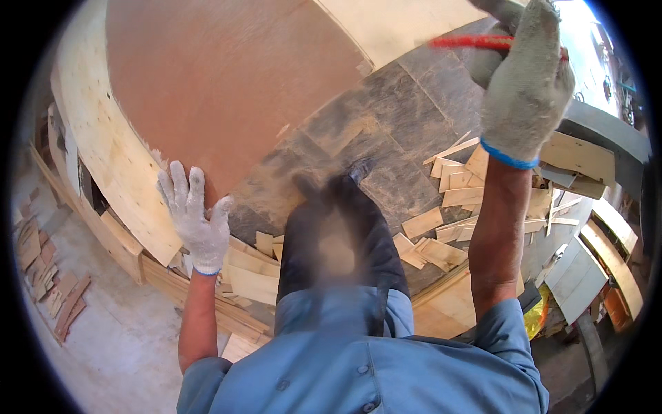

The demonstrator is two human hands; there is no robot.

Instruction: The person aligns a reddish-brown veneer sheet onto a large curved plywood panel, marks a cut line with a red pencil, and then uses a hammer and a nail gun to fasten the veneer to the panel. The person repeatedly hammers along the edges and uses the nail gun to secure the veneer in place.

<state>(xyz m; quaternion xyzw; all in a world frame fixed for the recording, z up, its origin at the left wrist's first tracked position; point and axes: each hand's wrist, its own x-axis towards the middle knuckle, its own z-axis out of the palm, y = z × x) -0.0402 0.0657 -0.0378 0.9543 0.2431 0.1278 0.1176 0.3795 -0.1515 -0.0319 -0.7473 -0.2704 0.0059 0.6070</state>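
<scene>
My left hand (193, 214), in a white knit glove, lies flat with fingers spread on the near corner of a reddish-brown veneer sheet (221, 83). That sheet lies on a stack of pale plywood panels (103, 152). My right hand (527, 76), gloved too, is raised at the upper right and closed around a tool with a red handle (469, 42); the tool's working end is hidden behind the glove. Between my arms are my dark trousers and blue shirt.
Pale wood offcuts (448, 200) lie scattered on the dark floor to the right and below the stack. More boards (586, 162) are piled at the right edge, with a yellow bag (538, 314) below them. Small reddish scraps (48, 276) lie on the concrete at left.
</scene>
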